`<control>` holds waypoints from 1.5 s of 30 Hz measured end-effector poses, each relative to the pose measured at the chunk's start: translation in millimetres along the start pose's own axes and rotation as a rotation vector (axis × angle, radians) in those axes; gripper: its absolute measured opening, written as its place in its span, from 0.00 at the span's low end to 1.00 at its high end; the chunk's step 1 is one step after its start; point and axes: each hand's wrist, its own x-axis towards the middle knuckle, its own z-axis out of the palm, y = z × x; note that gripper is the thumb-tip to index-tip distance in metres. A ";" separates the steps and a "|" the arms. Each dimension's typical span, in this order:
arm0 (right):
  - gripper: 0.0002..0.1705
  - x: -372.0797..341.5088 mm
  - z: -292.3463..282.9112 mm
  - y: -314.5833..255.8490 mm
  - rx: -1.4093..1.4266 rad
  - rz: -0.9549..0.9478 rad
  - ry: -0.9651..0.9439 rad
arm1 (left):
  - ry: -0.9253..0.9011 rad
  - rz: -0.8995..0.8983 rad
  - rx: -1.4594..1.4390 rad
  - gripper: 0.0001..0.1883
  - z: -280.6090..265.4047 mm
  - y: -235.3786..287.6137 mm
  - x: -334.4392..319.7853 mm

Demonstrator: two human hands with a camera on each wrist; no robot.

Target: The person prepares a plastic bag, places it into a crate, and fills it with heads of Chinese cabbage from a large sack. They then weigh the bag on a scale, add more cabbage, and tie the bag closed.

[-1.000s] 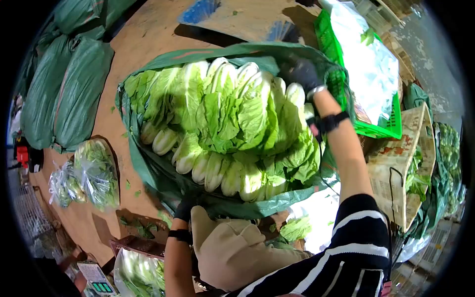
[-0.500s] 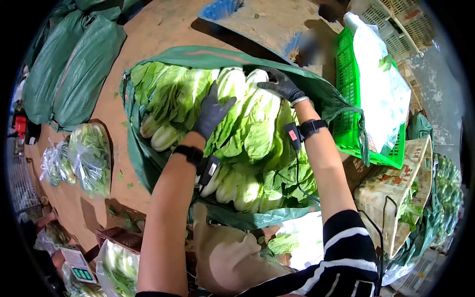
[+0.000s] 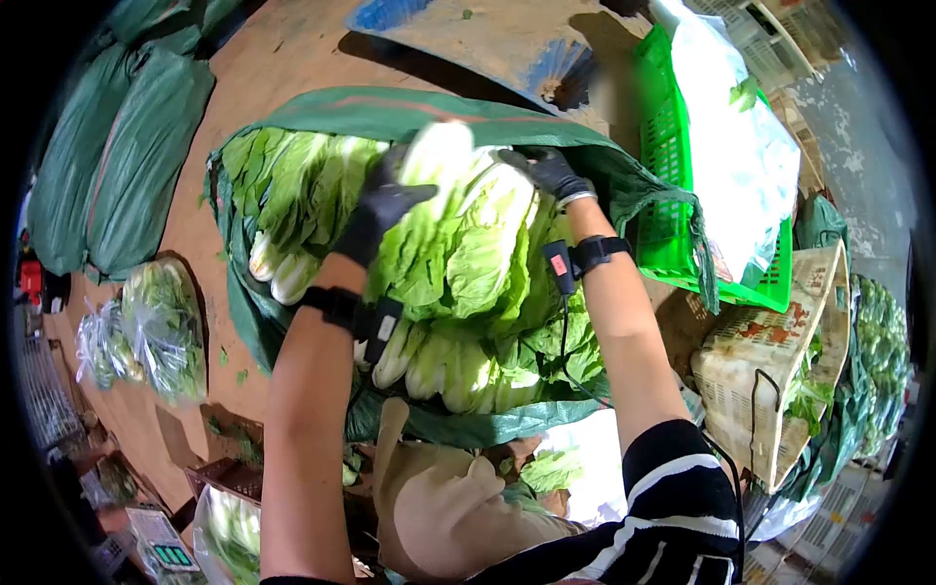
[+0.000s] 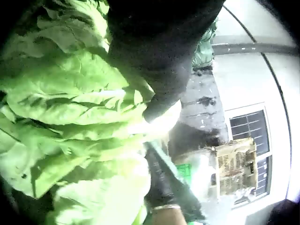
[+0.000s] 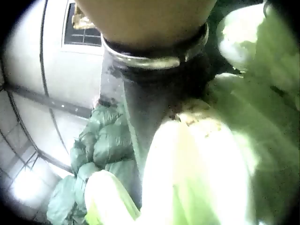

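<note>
Rows of napa cabbages (image 3: 492,258) fill a large green woven bag (image 3: 390,105), leaves toward the middle. My left hand (image 3: 385,207), in a dark glove, grips one napa cabbage (image 3: 441,161) by its white base; that cabbage is blurred. In the left wrist view the dark fingers (image 4: 157,101) lie against the pale base. My gloved right hand (image 3: 554,175) rests at the back right of the row, fingers extended left over the white cabbage ends. In the right wrist view a cabbage base (image 5: 192,164) hides most of its fingers.
A green crate (image 3: 666,146) with white plastic stands at the right, beside a worn beige crate (image 3: 741,366). Full green sacks (image 3: 146,161) lie at the upper left. Bagged vegetables (image 3: 164,327) sit on the floor at left. A blue-edged board (image 3: 487,54) lies behind the bag.
My left hand went from the bag's front edge up onto the back row and now holds a cabbage. My right hand moved left from the bag's back right corner onto the cabbage ends.
</note>
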 end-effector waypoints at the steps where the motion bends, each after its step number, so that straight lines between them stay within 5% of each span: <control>1: 0.35 -3.6 -3.7 -5.7 0.001 0.096 -0.030 | -0.098 -0.194 -0.004 0.32 10.4 9.6 4.4; 5: 0.36 23.3 -11.0 32.5 -0.161 0.072 -0.235 | 0.099 -0.209 0.036 0.35 34.4 -26.0 4.2; 7: 0.36 -0.6 -20.0 4.1 0.002 0.042 -0.262 | -0.176 -0.415 -0.348 0.45 15.8 -28.9 -9.6; 8: 0.37 -18.6 -22.8 -21.0 0.160 0.014 -0.290 | -0.273 -0.586 -0.233 0.38 2.0 29.7 -19.9; 9: 0.41 -28.6 -16.2 -36.0 0.240 -0.069 -0.291 | -0.272 -0.596 -0.229 0.38 -0.6 17.2 -19.2; 11: 0.41 -44.2 4.6 -45.7 0.626 -0.208 -0.216 | -0.379 -0.290 -0.065 0.31 -6.5 -25.4 -11.6; 12: 0.43 -43.0 20.8 -33.0 0.717 -0.183 -0.096 | -0.368 -0.304 0.009 0.36 -7.7 -36.4 -9.4; 13: 0.44 -40.0 31.1 -23.7 0.400 -0.189 0.021 | -0.357 -0.303 0.008 0.36 -10.8 -40.2 -7.2; 15: 0.44 -29.6 41.8 -14.5 0.249 -0.173 0.104 | -0.520 -0.136 0.000 0.40 -13.6 -47.3 -8.8; 16: 0.44 -22.8 45.6 -13.9 0.597 -0.211 0.092 | -0.248 -0.365 -0.003 0.35 -4.4 13.1 -19.4; 17: 0.47 -23.8 41.6 -28.5 0.631 -0.061 0.186 | -0.115 -0.376 0.052 0.33 2.1 -4.1 -13.9; 19: 0.47 1.3 30.8 -10.1 0.491 0.220 0.181 | -0.012 -0.457 -0.130 0.33 5.4 -12.0 -8.9; 20: 0.43 10.2 25.5 -14.1 0.325 0.086 0.018 | 0.006 -0.460 -0.199 0.42 5.8 -9.5 -12.8; 21: 0.40 8.1 25.6 -15.6 0.159 0.050 0.072 | 0.082 -0.421 -0.085 0.46 9.4 -20.4 -15.8; 25: 0.32 -8.1 44.9 -26.8 0.137 0.063 0.298 | -0.160 0.004 0.196 0.66 22.1 -20.2 -39.5; 27: 0.34 -18.0 56.0 -20.1 0.196 -0.027 0.369 | -0.053 -0.093 0.597 0.67 35.7 -2.4 -58.6; 28: 0.34 -24.0 57.1 -19.9 0.199 -0.025 0.367 | -0.004 -0.082 0.570 0.67 41.8 -3.7 -64.7; 31: 0.40 -43.7 50.5 -27.0 0.398 -0.007 0.225 | 0.041 -0.131 0.320 0.67 43.4 -9.1 -67.3; 34: 0.47 -49.4 34.1 -35.7 0.839 -0.175 -0.342 | 0.041 -0.065 0.115 0.67 27.0 -29.6 -63.2; 35: 0.47 -52.7 32.9 -35.8 0.836 -0.174 -0.335 | 0.035 0.015 0.033 0.67 20.2 -26.2 -64.0; 37: 0.46 -59.2 34.3 -36.6 0.816 -0.128 -0.398 | -0.005 -0.145 -0.074 0.66 2.8 -32.0 -71.3; 41: 0.39 -60.7 71.3 -43.2 0.663 -0.092 -0.195 | 0.010 -0.015 -0.089 0.65 -2.2 -39.2 -91.7; 43: 0.35 -54.3 90.9 -28.4 0.014 -0.254 0.090 | 0.017 0.078 -0.242 0.67 11.0 -38.3 -91.3; 45: 0.33 -55.7 100.5 -23.3 -0.107 -0.382 0.135 | 0.177 -0.007 0.278 0.70 24.0 -21.4 -100.0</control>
